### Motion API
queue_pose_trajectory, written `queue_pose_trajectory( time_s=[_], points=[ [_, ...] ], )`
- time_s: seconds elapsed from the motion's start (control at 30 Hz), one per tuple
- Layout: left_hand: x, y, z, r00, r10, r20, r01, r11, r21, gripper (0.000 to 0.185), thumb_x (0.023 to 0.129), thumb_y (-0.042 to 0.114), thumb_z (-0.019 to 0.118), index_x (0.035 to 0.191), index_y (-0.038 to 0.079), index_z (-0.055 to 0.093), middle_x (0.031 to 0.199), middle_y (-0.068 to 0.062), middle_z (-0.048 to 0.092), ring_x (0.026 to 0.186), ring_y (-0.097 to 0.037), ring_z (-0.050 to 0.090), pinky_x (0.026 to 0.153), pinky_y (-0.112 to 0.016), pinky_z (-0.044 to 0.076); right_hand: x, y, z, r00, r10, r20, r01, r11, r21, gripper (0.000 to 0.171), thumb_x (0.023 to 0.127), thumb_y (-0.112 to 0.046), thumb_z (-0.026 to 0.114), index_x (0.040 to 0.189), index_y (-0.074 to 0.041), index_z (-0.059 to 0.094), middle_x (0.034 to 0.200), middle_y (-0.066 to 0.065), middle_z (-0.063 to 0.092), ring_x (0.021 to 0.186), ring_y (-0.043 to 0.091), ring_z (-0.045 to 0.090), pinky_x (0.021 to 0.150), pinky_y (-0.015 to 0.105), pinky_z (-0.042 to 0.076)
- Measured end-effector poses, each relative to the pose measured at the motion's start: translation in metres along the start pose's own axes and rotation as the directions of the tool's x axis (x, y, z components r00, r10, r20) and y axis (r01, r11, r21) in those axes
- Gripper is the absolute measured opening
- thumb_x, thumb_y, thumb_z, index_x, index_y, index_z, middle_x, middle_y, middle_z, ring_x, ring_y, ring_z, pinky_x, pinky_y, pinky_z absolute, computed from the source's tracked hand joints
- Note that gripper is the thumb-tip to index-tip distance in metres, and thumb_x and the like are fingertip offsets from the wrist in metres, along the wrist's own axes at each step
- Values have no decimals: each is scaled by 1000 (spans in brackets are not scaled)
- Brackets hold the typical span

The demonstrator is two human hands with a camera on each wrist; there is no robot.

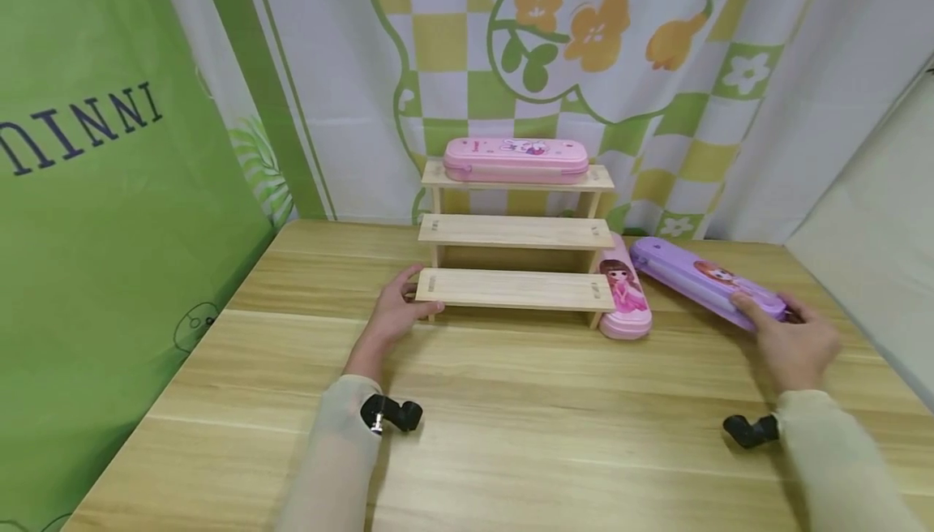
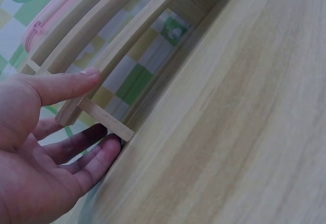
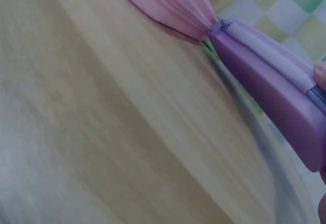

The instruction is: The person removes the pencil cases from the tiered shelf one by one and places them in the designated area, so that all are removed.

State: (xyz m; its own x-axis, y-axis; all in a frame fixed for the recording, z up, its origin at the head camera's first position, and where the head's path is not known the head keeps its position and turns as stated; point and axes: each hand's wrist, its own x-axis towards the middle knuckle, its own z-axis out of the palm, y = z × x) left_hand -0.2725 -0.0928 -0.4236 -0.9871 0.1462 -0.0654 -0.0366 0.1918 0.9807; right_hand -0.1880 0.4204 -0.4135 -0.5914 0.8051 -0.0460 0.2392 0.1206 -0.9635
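Observation:
My left hand [image 1: 394, 309] grips the left end of the lowest step of a three-step wooden shelf [image 1: 514, 289]. Its thumb lies at the step's edge, while the other fingers curl beside the short leg [image 2: 108, 119]. At the right, my right hand [image 1: 799, 345] holds the near end of a purple zipped pencil case [image 1: 708, 276], thumb on the lid. The right wrist view shows the purple case [image 3: 270, 91] tilted, its underside showing; most of that hand is out of frame. A pink pencil case [image 1: 627, 293] with a doll picture lies against the shelf's right side.
Another pink pencil case [image 1: 518, 160], with a rabbit picture, lies on the top step. The shelf stands toward the back of a wood-grain table [image 1: 511, 426]. Behind it hangs a patterned curtain [image 1: 452, 45]; a green cloth [image 1: 109, 232] borders the left side.

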Motion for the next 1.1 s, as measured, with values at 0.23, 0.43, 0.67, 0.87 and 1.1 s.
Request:
queue_pose_trajectory(
  time_s=[0.23, 0.43, 0.67, 0.87, 1.1],
  points=[
    [1, 0, 2, 1000, -1, 6, 1, 1000, -5, 81, 78, 3, 75, 146, 19, 34, 132, -19, 50, 111, -32, 56, 82, -32, 55, -2, 9, 9, 1000, -21, -20, 20, 1000, -14, 85, 55, -42, 90, 130, -17, 58, 102, -17, 56, 100, -1, 51, 87, 11, 41],
    [2, 0, 1, 1000, -13, 3, 13, 1000, -7, 83, 77, 4, 76, 146, 20, 33, 130, -18, 50, 111, -31, 55, 84, -32, 54, -7, 14, 12, 999, -43, 25, 47, 984, -175, 89, 59, -52, 84, 134, -17, 54, 118, -2, 58, 101, 3, 51, 84, 13, 41],
    [1, -1, 0, 1000, -24, -5, 24, 1000, 13, 83, 77, 5, 76, 147, 21, 32, 130, -17, 50, 109, -31, 57, 85, -33, 54, -23, 13, 15, 969, -172, 178, 225, 910, -348, 88, 68, -57, 76, 138, -12, 49, 132, 16, 56, 109, 20, 53, 76, 15, 41],
    [-1, 1, 0, 1000, -28, -5, 28, 999, 22, 84, 77, 6, 76, 147, 21, 32, 130, -18, 50, 108, -30, 58, 85, -33, 53, -36, 11, 14, 941, -208, 267, 299, 880, -368, 85, 72, -55, 75, 138, -9, 48, 133, 21, 53, 117, 30, 50, 83, 22, 40],
    [-1, 2, 0, 1000, -15, -2, 15, 1000, 26, 84, 77, 5, 76, 147, 18, 32, 130, -19, 50, 108, -32, 58, 86, -34, 54, -47, 8, 10, 895, -315, 316, 423, 826, -374, 77, 73, -49, 76, 132, -5, 54, 122, 24, 60, 81, -8, 47, 67, 9, 35]
  ],
)
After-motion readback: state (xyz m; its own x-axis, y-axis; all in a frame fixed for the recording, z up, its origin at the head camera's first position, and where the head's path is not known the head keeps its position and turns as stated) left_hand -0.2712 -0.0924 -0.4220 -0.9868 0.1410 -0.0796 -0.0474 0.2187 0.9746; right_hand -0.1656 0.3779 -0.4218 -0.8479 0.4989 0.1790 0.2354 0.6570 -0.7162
